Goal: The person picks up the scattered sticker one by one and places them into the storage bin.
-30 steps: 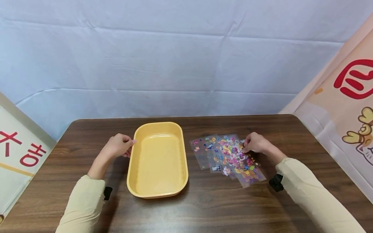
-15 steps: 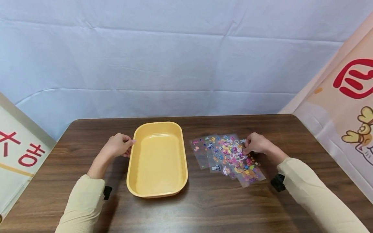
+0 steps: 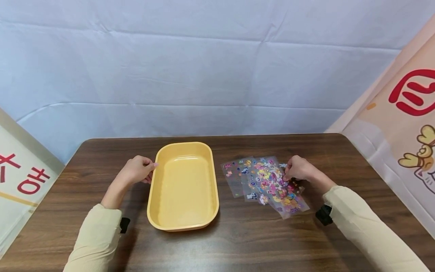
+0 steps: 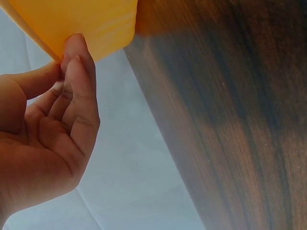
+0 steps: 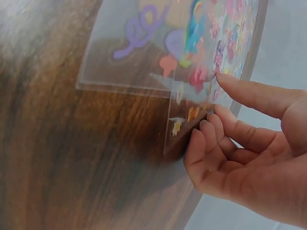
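Note:
A yellow tray [image 3: 216, 196] with rounded corners stands on the table, left of the middle. My left hand [image 3: 137, 170] pinches its left rim between thumb and fingers; in the left wrist view the tray's outer wall [image 4: 105, 28] shows above the fingertips. To the right of the tray lie several clear sticker sheets [image 3: 272, 181], fanned out and overlapping, with small colourful prints. My right hand [image 3: 299, 168] pinches the right edge of the sheets. In the right wrist view, the thumb [image 5: 254, 93] is on top and the other fingers curl beneath. How many sheets it grips, I cannot tell.
A dark wooden table [image 3: 238, 245] bears everything. Its far edge runs along a pale hanging cloth [image 3: 190, 75]. Printed banners stand at the left [image 3: 30, 181] and right [image 3: 408, 113]. Black wrist straps [image 3: 324, 214] sit at the sleeve ends.
Both hands keep their places on the tray rim and the sheet edge. The prints on the upper sheets near my right hand look slightly shifted; the tray has hardly moved.

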{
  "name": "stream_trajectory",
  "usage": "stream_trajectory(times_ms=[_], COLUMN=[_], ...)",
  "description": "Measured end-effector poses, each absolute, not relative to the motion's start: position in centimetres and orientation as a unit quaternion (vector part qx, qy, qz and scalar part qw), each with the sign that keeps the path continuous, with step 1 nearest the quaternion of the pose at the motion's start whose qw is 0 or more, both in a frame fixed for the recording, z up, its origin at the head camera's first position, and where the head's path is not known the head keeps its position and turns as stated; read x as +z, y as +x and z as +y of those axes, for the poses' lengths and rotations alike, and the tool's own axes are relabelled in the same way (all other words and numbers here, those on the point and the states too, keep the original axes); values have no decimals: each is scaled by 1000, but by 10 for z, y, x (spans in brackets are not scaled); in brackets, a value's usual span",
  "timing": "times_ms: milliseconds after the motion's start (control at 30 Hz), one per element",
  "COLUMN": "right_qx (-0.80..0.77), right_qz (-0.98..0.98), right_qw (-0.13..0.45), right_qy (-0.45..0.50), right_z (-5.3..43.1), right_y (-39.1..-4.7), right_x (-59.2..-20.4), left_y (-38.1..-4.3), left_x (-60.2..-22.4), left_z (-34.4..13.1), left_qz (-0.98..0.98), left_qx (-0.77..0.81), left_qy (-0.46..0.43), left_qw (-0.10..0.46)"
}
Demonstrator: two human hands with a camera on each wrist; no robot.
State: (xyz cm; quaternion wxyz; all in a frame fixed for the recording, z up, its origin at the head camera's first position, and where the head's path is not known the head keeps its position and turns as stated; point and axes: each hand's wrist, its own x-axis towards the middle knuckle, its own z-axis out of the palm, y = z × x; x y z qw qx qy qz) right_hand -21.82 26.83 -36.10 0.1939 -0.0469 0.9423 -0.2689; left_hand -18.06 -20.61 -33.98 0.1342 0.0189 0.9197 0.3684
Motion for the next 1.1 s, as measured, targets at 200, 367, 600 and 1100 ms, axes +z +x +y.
stream_trajectory(times_ms=[200,367,600,1100], right_qx=[-279,-288,-280,-324], right_qz=[938,935,937,921], right_qw=[195,198,195,208], right_qy=[-59,-67,-69,-65], right_z=[270,270,273,277], right_y=[-217,-216,-215,-215], right_x=[-361,-361,-363,-368], left_y=[-181,-180,-179,-180], left_x=[-339,-338,-337,-341], left_z=[-207,-206,-204,-206], left_qz=[918,919,919,920], left_qx=[370,368,369,368], left_qy=[17,13,14,13], left_qw=[138,139,139,135])
